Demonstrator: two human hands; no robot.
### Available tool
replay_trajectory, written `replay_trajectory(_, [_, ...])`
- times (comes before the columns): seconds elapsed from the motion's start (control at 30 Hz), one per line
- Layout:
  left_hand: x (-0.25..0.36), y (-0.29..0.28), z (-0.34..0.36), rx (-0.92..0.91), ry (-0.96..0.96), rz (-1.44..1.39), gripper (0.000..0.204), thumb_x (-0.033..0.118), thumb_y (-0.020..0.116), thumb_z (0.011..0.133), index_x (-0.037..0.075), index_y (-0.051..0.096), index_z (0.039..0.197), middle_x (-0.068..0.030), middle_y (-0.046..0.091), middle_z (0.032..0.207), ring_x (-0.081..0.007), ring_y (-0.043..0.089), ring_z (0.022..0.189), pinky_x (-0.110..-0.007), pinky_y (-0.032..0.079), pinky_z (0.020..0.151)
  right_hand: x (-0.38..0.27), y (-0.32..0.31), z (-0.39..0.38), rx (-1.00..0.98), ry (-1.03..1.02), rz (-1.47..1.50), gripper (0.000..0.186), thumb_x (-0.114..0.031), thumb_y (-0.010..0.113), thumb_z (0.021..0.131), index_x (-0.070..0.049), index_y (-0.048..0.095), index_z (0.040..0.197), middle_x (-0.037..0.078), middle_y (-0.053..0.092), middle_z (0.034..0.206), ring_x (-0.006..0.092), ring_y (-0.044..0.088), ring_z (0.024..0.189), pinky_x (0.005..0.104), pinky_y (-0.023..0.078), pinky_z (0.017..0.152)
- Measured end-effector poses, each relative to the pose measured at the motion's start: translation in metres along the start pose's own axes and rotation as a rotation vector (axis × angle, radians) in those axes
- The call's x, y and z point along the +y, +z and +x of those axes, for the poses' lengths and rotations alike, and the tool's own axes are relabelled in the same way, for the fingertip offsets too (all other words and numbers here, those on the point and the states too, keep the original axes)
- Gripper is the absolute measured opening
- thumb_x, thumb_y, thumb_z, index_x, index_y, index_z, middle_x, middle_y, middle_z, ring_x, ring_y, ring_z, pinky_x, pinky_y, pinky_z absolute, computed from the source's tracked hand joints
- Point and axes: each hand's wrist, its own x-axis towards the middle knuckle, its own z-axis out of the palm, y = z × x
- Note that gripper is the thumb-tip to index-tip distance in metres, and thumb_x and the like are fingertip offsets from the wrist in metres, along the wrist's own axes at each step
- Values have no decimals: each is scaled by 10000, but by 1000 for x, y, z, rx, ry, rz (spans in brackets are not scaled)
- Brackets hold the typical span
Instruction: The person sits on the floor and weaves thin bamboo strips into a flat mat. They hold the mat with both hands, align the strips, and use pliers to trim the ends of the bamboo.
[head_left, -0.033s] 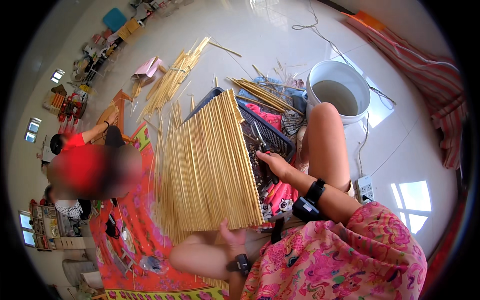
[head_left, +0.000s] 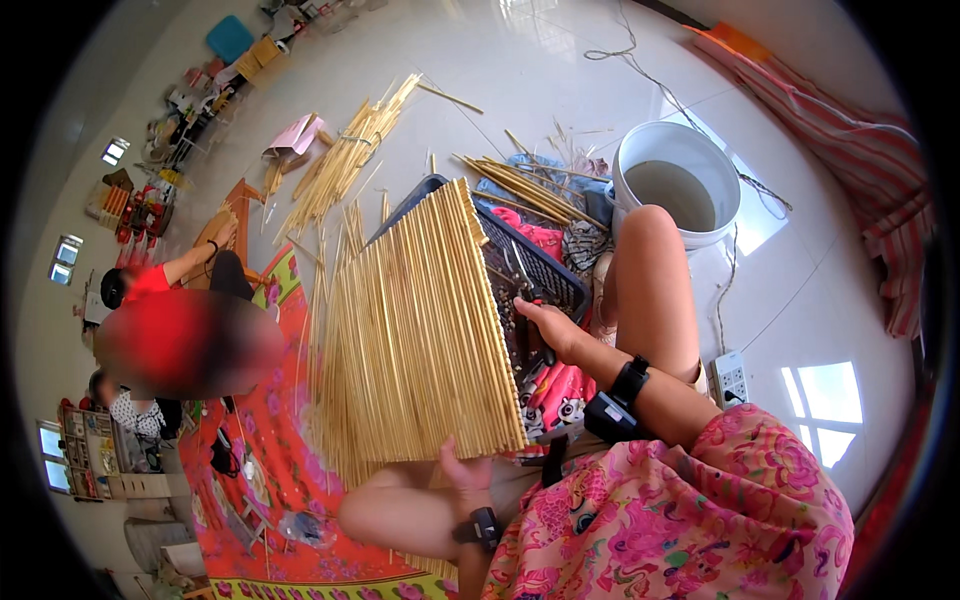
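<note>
A woven mat of straw-coloured reeds (head_left: 405, 330) lies slanted across a dark plastic crate (head_left: 548, 290) and my lap, loose stalk ends trailing at its left. My left hand (head_left: 463, 470) grips the mat's near edge from below, fingers partly hidden behind it. In my right hand (head_left: 548, 326) is a pair of pliers (head_left: 540, 344) with dark handles and metal jaws, held beside the mat's right edge over the crate. Patterned cloths (head_left: 548, 398) and small dark bits show inside the crate.
Reed bundles (head_left: 350, 150) and a pink box (head_left: 294, 133) lie beyond the crate. A white bucket (head_left: 676, 152) stands at the back right, a power strip (head_left: 731, 376) by my right leg. At left, people (head_left: 150, 281) sit by a red floral sheet (head_left: 250, 530).
</note>
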Motion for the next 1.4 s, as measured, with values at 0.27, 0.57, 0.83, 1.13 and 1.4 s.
replay_trajectory(0.27, [-2, 9, -2, 17, 13, -26, 461, 245, 555, 768, 29, 473, 1167, -91, 568, 1103, -248, 556, 991, -427, 463, 855, 6, -1, 10, 244, -266, -664, 856, -593, 497, 778, 154, 431, 1191, 296, 565, 1065, 359, 538, 1058, 346, 388, 922])
replay_trajectory(0.57, [-1, 15, -6, -54, -21, 99, 488, 263, 544, 768, 32, 454, 1189, -92, 556, 1114, -249, 543, 1009, -430, 470, 840, 6, -5, 15, 322, -262, -748, 768, -601, 494, 769, 97, 556, 1084, 282, 597, 983, 366, 570, 979, 373, 420, 865])
replay_trajectory(0.83, [-3, 21, -8, 5, -9, 150, 505, 277, 541, 763, 46, 449, 1203, -87, 555, 1120, -247, 544, 1009, -418, 472, 839, 2, -9, 20, 275, -209, -695, 671, -605, 496, 791, 51, 629, 742, 118, 544, 519, 241, 595, 590, 370, 431, 607])
replay_trajectory(1.13, [-5, 20, -10, 86, -16, 182, 475, 275, 540, 765, 50, 470, 1177, -82, 563, 1108, -244, 549, 999, -415, 475, 833, 6, -11, 27, 305, -214, -715, 720, -638, 476, 784, 64, 638, 790, 200, 579, 622, 296, 603, 669, 392, 437, 657])
replay_trajectory(1.4, [-9, 8, -3, 77, 18, 188, 459, 281, 532, 783, 54, 476, 1179, -78, 561, 1113, -238, 545, 992, -394, 458, 824, -4, -3, 12, 378, -143, -874, 689, -619, 451, 804, 41, 644, 813, 242, 619, 780, 362, 604, 793, 422, 442, 716])
